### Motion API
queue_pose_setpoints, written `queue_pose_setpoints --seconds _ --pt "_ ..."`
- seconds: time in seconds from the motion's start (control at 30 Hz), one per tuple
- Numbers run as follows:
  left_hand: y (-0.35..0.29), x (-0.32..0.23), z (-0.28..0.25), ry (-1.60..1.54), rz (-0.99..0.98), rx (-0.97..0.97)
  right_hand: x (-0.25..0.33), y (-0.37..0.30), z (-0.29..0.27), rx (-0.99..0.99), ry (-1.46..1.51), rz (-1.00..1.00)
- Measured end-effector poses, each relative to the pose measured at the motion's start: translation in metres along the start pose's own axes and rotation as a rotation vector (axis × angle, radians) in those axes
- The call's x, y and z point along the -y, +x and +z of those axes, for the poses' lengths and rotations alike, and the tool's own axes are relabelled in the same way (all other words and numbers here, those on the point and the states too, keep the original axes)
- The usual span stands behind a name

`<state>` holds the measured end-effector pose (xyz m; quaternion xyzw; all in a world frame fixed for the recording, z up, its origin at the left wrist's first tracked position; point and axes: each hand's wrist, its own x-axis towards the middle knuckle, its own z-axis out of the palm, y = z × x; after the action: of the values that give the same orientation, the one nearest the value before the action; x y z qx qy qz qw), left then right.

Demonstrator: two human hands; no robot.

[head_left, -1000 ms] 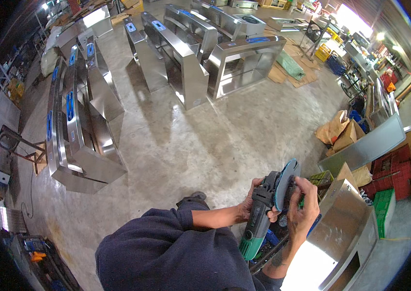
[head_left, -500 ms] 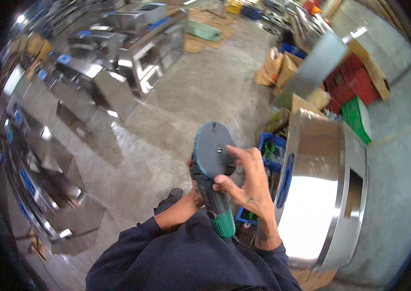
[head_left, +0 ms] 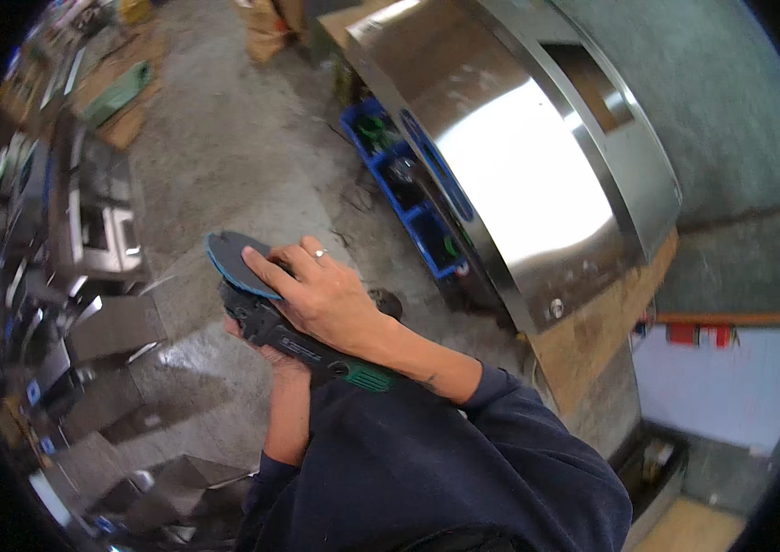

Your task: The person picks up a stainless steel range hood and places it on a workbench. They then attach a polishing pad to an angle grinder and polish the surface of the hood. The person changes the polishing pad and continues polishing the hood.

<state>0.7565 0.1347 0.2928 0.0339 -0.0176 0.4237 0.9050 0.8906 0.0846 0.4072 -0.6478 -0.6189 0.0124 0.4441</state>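
Observation:
An angle grinder with a black body and green rear end is held in front of my torso, its head toward the left. The flat, dark grey sanding disc on its head has a blue edge and faces up. My left hand grips the grinder from underneath, near the head; most of its fingers are hidden behind the body. On top, my right hand, with a ring on one finger, closes over the disc's right side. One finger lies across the disc face; the other fingertips are partly hidden.
A large stainless steel housing with a rectangular opening rests on a cardboard-covered support at the right. Blue crates of parts stand beside it. Shiny metal pieces crowd the floor at left, and a green object lies farther off.
My view has swung right, bringing the steel housing nearer the middle. The grinder now tilts leftward. My right hand, spread with fingertips at the disc before, now closes over it.

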Motion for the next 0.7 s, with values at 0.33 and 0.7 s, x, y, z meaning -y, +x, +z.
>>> queue_pose_setpoints --seconds 0.33,0.7 --pt "0.049 0.027 -0.193 -0.120 -0.375 -0.096 -0.299 -0.196 0.104 -0.221 0.118 1.187" --pt "0.143 0.022 -0.486 -0.516 -0.062 -0.234 -0.679 -0.437 0.215 0.078 -0.716 1.063"
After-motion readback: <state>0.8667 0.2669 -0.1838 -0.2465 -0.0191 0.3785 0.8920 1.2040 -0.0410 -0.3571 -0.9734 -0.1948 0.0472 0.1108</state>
